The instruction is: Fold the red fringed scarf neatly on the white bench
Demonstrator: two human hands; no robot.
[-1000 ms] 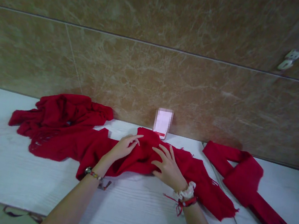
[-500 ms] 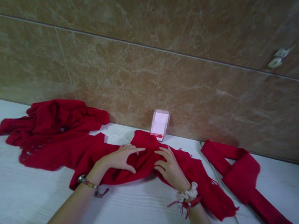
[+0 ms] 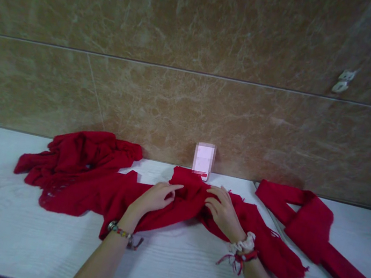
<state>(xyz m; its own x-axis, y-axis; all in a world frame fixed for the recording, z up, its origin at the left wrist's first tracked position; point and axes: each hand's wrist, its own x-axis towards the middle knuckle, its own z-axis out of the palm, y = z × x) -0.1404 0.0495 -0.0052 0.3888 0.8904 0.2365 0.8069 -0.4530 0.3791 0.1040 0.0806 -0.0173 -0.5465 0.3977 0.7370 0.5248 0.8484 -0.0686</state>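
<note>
A long red scarf [image 3: 181, 207] lies rumpled across the middle of the white table, fringed at its right end. On its left part rests my left hand [image 3: 156, 199], its index finger stretched to the right and its thumb drawn in against the other fingers with fabric between. My right hand [image 3: 222, 214] is bent over the scarf just to the right, fingers curled onto a raised fold; its thumb is hidden. To the left is a loose heap of red cloth [image 3: 79, 154], touching or overlapping the scarf's left end.
Another red scarf [image 3: 312, 222], folded into a loop with a long fringed tail, lies at the right. A small white device [image 3: 203, 158] with a blurred front leans on the brown marbled wall [image 3: 162, 106]. A socket [image 3: 343, 81] is on that wall. A seam crosses the white table [image 3: 46, 248].
My left thumb has closed in toward its fingers, which were spread wide before. The right hand keeps nearly the same pose on the scarf. The whole view has shifted slightly.
</note>
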